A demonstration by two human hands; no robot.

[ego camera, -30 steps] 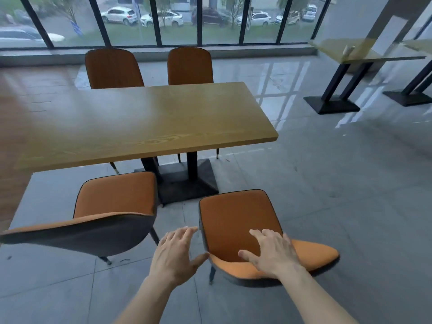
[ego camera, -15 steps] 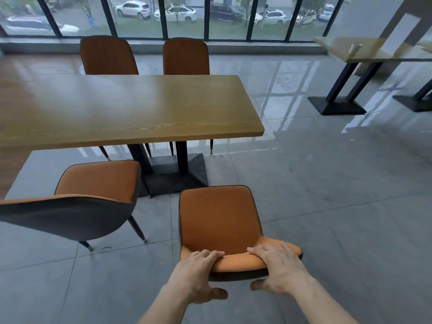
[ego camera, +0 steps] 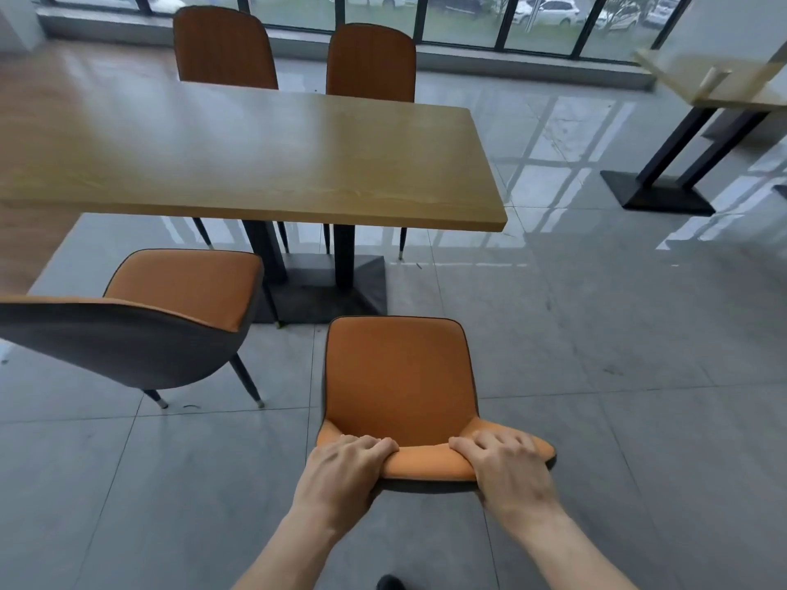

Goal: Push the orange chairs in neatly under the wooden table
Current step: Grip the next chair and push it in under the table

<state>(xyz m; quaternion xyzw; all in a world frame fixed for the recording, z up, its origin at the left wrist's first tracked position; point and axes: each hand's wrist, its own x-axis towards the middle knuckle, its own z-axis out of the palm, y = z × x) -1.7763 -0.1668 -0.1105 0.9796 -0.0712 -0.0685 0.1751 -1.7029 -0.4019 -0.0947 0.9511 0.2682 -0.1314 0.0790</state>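
The wooden table [ego camera: 264, 163] stands ahead on a black pedestal base [ego camera: 328, 287]. An orange chair [ego camera: 398, 372] faces it just in front of me, its seat clear of the table edge. My left hand [ego camera: 345, 466] and my right hand [ego camera: 506, 466] both grip the top of its backrest, fingers curled over the orange edge. A second orange chair [ego camera: 170, 300] with a dark back shell stands to the left, pulled out and turned at an angle. Two more orange chairs [ego camera: 225, 49] [ego camera: 370, 63] sit at the far side of the table.
Grey tiled floor [ego camera: 596, 355] spreads open to the right. Another table [ego camera: 724, 83] on black legs and a flat base stands at the far right. A wall of windows [ego camera: 460, 14] runs along the back. A dark shoe tip [ego camera: 389, 583] shows at the bottom.
Both hands went from reaching open toward the chair to gripping its backrest top. The chair has turned to face the table squarely, and my view has moved closer to the table.
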